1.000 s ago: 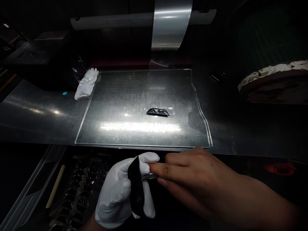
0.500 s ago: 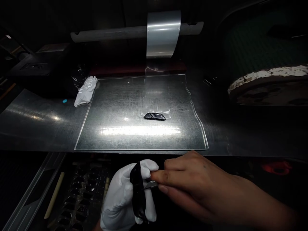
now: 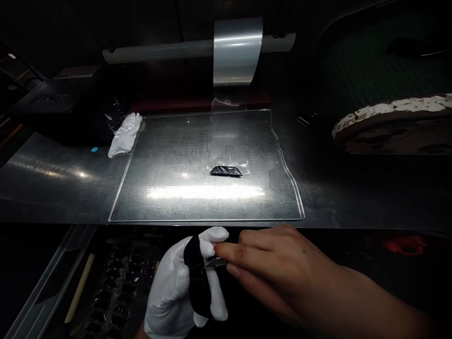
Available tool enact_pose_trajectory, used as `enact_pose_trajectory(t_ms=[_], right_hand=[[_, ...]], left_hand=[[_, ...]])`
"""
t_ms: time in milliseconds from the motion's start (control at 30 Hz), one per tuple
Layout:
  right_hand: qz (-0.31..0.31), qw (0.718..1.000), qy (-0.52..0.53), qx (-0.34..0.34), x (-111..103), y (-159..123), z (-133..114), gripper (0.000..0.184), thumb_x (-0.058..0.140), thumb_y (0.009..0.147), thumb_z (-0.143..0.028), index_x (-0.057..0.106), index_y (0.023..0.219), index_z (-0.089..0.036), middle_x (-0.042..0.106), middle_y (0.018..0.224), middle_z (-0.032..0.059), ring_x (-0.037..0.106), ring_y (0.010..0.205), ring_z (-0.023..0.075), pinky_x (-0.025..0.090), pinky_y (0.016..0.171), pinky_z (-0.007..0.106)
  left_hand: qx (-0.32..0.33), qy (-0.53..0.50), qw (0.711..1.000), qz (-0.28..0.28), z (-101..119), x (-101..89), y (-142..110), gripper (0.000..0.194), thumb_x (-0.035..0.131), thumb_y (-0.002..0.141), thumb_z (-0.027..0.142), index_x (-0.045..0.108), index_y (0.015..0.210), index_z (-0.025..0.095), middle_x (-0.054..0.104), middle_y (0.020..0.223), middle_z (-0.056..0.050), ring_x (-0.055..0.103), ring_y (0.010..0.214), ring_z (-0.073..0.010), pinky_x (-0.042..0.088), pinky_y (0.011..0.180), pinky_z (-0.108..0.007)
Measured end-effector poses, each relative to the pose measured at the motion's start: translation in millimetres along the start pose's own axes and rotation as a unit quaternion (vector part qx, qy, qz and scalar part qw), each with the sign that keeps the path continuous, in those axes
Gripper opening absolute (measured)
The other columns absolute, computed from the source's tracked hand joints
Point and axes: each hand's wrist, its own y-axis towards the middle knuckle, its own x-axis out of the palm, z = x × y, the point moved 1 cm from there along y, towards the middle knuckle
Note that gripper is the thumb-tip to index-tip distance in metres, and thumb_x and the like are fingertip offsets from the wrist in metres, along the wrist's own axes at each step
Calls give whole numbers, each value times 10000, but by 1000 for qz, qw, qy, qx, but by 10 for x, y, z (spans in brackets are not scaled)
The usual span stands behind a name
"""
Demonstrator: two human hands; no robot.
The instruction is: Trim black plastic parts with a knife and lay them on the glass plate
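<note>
My left hand (image 3: 169, 292), in a white glove, is closed around a glossy black part (image 3: 198, 278), long and slightly curved, held below the table's front edge. My bare right hand (image 3: 275, 268) pinches a small blade (image 3: 214, 262), its pointed tip at the right edge of the black part. The blade's handle is hidden inside my fingers. On the scratched clear sheet (image 3: 169, 150) beyond lies another black part (image 3: 226, 171), with clear film around it.
A roll of clear film (image 3: 237, 52) hangs on a grey bar (image 3: 158, 51). White gloves (image 3: 125, 135) lie left of the sheet. Trays of black parts (image 3: 113, 292) sit lower left. A red object (image 3: 405, 245) is lower right, a round drum-like object (image 3: 391, 125) upper right.
Both hands have shifted slightly left. The black part in my left hand has turned a little, and the blade has moved left along with it.
</note>
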Motion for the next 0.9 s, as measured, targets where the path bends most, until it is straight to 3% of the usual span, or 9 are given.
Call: enact_pose_trajectory(t_ms=[100, 267, 433, 500, 567, 633, 733, 800, 900], right_hand=[[-25, 1000, 1, -6, -12, -4, 7, 314, 496, 1091, -248, 642, 1370, -241, 658, 838, -17, 569, 632, 111, 389, 567, 270], [-56, 998, 24, -20, -44, 5, 64, 296, 488, 1090, -256, 658, 1332, -254, 656, 857, -15, 555, 665, 124, 368, 577, 291], [-62, 997, 37, -18, -37, 16, 88, 321, 491, 1085, -246, 650, 1363, -249, 664, 856, -15, 570, 669, 120, 383, 585, 282], [-68, 997, 43, -17, -27, 7, 72, 340, 490, 1081, -235, 640, 1384, -267, 681, 875, -14, 597, 681, 121, 402, 594, 277], [-69, 996, 50, -22, -18, -6, 53, 361, 497, 1072, -225, 627, 1405, -279, 698, 889, -15, 619, 683, 121, 417, 596, 273], [-64, 995, 66, -28, -18, -18, 35, 370, 509, 1068, -218, 616, 1420, -263, 713, 904, -11, 641, 702, 120, 446, 614, 265], [-32, 996, 78, -21, -46, -32, 15, 361, 519, 1075, -202, 609, 1422, -247, 727, 939, -14, 671, 757, 109, 499, 685, 239], [7, 999, 49, -10, -83, -40, -1, 340, 517, 1083, -210, 622, 1403, -258, 738, 970, -19, 684, 774, 103, 512, 696, 227], [33, 999, -16, 4, -142, -44, -30, 330, 520, 1084, -226, 624, 1393, -278, 750, 998, -32, 694, 787, 107, 518, 696, 231]], left_hand=[[9, 1, 1000, -1, -22, -37, -18, 490, 498, 1052, 424, 593, 1436, 134, 678, 598, -28, 369, 363, -42, 279, 382, -144], [4, -25, 999, 45, -69, 8, -34, 371, 555, 1025, 426, 675, 1271, 176, 785, 976, -102, 467, 399, -21, 262, 370, -158], [-12, -38, 997, 71, -88, 67, -32, 403, 586, 1014, 413, 665, 1281, 122, 624, 540, 8, 403, 366, -32, 268, 383, -139], [-21, -40, 996, 72, -69, 55, -26, 386, 588, 1016, 407, 672, 1276, 135, 706, 677, -33, 463, 391, -30, 267, 378, -129], [-19, -38, 996, 75, -34, 35, -17, 338, 597, 1016, 392, 701, 1240, 162, 781, 980, -100, 547, 430, -25, 282, 373, -123], [-18, -33, 997, 74, 6, 24, -4, 307, 609, 1014, 382, 728, 1213, 181, 769, 1162, -120, 586, 447, -18, 316, 380, -114], [-14, -24, 996, 88, 75, 47, 25, 310, 636, 1001, 399, 742, 1231, 220, 764, 1238, -122, 578, 438, -2, 349, 392, -93], [-16, -6, 992, 126, 132, 80, 52, 330, 673, 978, 403, 744, 1240, 215, 769, 1241, -130, 609, 473, -21, 404, 416, -95], [-16, -4, 980, 196, 230, 122, 94, 256, 719, 950, 318, 769, 1167, 192, 810, 1105, -87, 748, 700, -121, 604, 667, -172]])
